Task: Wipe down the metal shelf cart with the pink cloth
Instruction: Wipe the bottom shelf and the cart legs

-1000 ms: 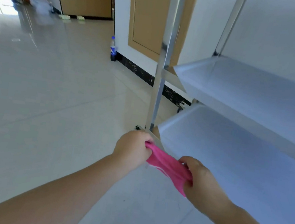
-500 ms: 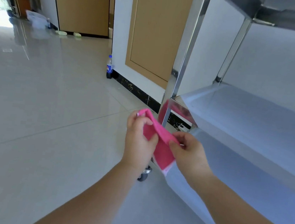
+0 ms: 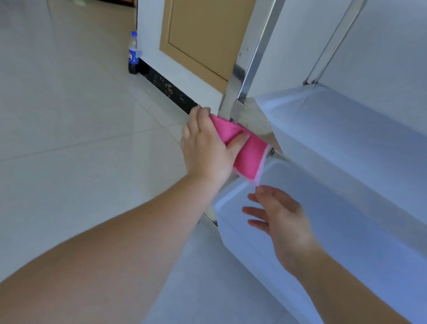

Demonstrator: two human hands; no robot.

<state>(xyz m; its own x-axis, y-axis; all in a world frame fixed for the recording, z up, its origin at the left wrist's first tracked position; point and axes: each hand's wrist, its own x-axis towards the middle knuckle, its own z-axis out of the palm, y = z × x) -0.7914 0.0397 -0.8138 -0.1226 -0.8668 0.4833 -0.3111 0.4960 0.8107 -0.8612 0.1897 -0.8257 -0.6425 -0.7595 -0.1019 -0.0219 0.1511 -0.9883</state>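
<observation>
No legible text on bottle [image 3: 133, 53]

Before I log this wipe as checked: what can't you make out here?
- Cart top: cut off by the upper edge.
- Post behind the cloth: hidden by it and the left hand.
- Bottle label: too small.
- Right hand palm: faces away.

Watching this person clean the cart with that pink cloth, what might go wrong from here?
Only the left hand holds the pink cloth, pressed at the corner where the upright post meets the shelf; the right hand hangs open and empty below. A loose one-handed grip may let the cloth slip off. That folded metal corner may have a sharp edge near the fingers. Pushing hard may shift the cart, since nothing steadies it.
</observation>
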